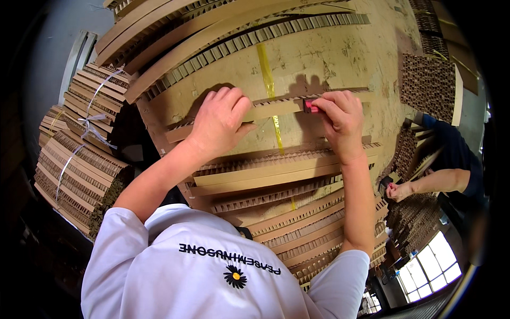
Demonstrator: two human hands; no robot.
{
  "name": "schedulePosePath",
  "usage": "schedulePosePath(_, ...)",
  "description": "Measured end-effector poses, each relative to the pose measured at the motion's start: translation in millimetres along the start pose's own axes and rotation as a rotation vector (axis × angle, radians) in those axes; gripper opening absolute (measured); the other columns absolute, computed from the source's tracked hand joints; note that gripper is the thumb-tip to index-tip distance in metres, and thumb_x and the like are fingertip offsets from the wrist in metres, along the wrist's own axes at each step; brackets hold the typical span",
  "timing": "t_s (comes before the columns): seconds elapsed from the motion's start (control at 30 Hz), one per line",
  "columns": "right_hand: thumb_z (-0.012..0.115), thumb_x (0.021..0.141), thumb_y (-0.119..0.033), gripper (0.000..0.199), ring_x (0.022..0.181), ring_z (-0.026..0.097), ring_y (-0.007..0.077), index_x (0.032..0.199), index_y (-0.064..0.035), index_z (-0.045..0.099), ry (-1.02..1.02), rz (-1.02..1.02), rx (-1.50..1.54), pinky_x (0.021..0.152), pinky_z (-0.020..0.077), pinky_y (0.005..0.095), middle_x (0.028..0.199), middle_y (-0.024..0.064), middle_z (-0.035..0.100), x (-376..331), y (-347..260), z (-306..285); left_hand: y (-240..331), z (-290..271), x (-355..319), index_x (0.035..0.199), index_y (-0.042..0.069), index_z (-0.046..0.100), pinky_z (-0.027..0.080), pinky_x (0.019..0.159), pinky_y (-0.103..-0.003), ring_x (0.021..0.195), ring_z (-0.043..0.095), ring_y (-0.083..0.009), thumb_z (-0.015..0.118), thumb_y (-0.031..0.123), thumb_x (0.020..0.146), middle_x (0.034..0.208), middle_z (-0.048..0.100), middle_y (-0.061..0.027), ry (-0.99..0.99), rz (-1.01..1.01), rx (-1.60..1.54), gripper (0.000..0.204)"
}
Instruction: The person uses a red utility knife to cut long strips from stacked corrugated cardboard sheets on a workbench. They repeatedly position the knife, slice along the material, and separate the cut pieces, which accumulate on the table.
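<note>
- Cardboard strip [287, 108]: long, narrow, tan; smooth face, ribbed edge. Lies across desk [342, 58].
- Right hand [342, 122]: pinching small red-and-black tool [311, 106] at the strip's right part.
- Left hand [220, 117]: fingers bent over its left part; can't tell if gripping.

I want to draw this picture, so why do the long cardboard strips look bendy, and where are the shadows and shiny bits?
In the head view, the fisheye lens bows the honeycomb cardboard strips; also there, a dark shadow lies on the tan work surface beside the right hand, the yellow tape glints, and the window glares white.
</note>
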State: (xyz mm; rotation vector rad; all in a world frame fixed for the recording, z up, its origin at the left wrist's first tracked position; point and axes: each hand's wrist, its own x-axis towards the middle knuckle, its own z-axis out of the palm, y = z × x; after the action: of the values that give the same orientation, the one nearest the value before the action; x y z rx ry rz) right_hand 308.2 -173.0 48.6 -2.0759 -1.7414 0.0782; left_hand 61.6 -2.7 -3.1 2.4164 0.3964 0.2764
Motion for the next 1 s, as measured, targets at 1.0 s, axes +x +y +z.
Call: schedulePosePath(1.0,0.079,0.094,0.003,0.015,0.092,0.063,0.0116,0.107,-0.0008,0.075,0.475,0.546,0.412,0.083,0.0523,0.0257,0.104,0.0028,0.069,-70.5,-12.5,-94.1,54.1,-3.0,-23.9,0.111,0.007,0.069,0.052,0.086,-0.048,0.101,0.062,-0.0385,0.091,0.028,0.074,0.111,0.065,-0.0143,0.114,0.197,-0.032,0.048)
